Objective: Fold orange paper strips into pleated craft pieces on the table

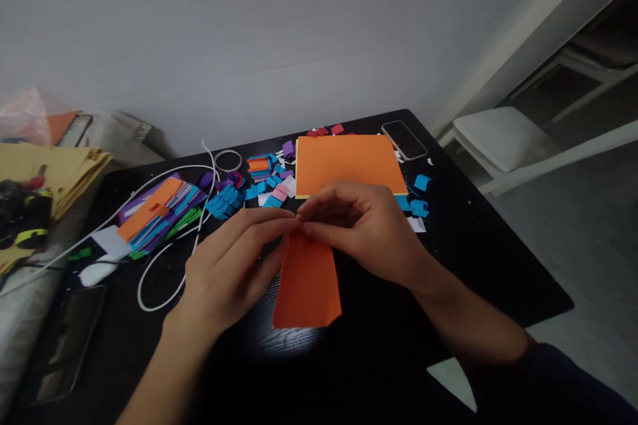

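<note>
An orange piece of paper (308,282), long and narrow with clipped lower corners, hangs between my hands above the black table. My left hand (234,259) pinches its far end from the left, fingertips pressed together. From the right, my right hand (366,229) pinches the same end with thumb and forefinger, the two hands' fingertips touching. The fingers hide the paper's top edge. Just beyond my hands lies a stack of orange sheets (351,163), with a yellow sheet edge showing underneath.
Coloured paper scraps (272,189) lie around the stack. A phone (405,139) rests at the far right corner. On the left are a bundle of folded papers (159,209), a white cable (141,289), a tape roll (228,161) and a dark phone-like slab (70,342). A white stool (503,136) stands right.
</note>
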`<control>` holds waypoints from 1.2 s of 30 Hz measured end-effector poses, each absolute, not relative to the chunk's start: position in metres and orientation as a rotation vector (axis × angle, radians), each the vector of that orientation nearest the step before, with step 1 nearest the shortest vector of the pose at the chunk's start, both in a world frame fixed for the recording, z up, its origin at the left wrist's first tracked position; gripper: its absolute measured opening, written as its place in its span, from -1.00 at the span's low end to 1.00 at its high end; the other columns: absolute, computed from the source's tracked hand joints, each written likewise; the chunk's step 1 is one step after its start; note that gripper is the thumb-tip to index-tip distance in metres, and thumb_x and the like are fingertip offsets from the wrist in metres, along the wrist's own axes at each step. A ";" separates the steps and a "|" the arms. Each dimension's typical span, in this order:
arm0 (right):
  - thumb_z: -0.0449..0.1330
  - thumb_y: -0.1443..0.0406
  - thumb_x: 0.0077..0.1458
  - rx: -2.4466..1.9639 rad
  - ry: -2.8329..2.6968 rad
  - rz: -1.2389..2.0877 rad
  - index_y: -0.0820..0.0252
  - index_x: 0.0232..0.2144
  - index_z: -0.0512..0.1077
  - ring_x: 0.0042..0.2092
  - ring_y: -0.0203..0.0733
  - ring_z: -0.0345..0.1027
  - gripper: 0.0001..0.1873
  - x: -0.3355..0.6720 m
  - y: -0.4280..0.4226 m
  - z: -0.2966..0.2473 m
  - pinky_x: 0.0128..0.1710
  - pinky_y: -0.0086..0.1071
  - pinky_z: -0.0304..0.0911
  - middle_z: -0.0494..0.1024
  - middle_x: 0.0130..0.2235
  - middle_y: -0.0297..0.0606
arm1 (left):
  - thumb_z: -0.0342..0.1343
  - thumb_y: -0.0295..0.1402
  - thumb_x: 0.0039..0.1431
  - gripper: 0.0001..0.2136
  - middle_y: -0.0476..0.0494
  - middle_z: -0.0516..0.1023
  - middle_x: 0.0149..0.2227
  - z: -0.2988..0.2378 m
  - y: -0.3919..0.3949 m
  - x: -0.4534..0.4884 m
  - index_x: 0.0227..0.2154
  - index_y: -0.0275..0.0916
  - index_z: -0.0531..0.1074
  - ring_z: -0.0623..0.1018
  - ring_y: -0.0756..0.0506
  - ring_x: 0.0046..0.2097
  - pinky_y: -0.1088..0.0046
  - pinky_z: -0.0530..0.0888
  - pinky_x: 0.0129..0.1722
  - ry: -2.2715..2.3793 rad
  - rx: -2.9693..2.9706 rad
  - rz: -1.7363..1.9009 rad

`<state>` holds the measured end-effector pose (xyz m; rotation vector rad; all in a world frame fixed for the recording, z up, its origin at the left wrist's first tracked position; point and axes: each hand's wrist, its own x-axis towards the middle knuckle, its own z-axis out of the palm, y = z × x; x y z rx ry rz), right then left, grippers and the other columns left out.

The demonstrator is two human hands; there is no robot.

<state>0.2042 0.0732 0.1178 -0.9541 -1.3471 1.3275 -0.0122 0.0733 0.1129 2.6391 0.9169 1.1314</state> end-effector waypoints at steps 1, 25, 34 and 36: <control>0.47 0.32 0.09 -0.956 -1.348 1.325 0.17 -0.27 0.63 -0.16 -0.19 0.68 -0.86 0.204 0.073 0.118 -0.05 -0.31 0.61 0.74 -0.24 -0.28 | 0.19 -0.54 0.33 -0.72 -0.16 0.66 -0.01 0.113 0.073 -0.012 0.04 -0.16 0.49 0.68 -0.12 -0.03 0.35 0.64 -0.03 0.920 2.634 1.120; 0.47 0.35 0.08 -0.967 -1.314 1.304 0.15 -0.28 0.62 -0.18 -0.21 0.67 -0.87 0.202 0.071 0.119 -0.08 -0.34 0.61 0.72 -0.25 -0.32 | 0.29 -0.49 0.27 -0.77 0.02 0.71 -0.14 0.113 0.074 -0.014 -0.05 -0.12 0.54 0.68 0.00 -0.18 0.52 0.59 -0.13 1.003 2.420 1.126; 0.47 0.34 0.07 -0.986 -1.322 1.298 0.14 -0.30 0.62 -0.21 -0.23 0.66 -0.87 0.201 0.068 0.121 -0.13 -0.37 0.61 0.71 -0.27 -0.33 | 0.27 -0.44 0.30 -0.76 0.05 0.72 -0.16 0.111 0.073 -0.017 -0.01 -0.06 0.54 0.70 -0.02 -0.23 0.51 0.61 -0.23 1.043 2.440 1.144; 0.44 0.35 0.10 -0.991 -1.339 1.293 0.14 -0.29 0.62 -0.21 -0.23 0.66 -0.89 0.202 0.068 0.123 -0.14 -0.38 0.60 0.71 -0.27 -0.33 | 0.21 -0.44 0.35 -0.77 0.08 0.73 -0.14 0.110 0.072 -0.018 0.00 -0.04 0.53 0.71 -0.02 -0.22 0.53 0.59 -0.22 1.085 2.485 1.105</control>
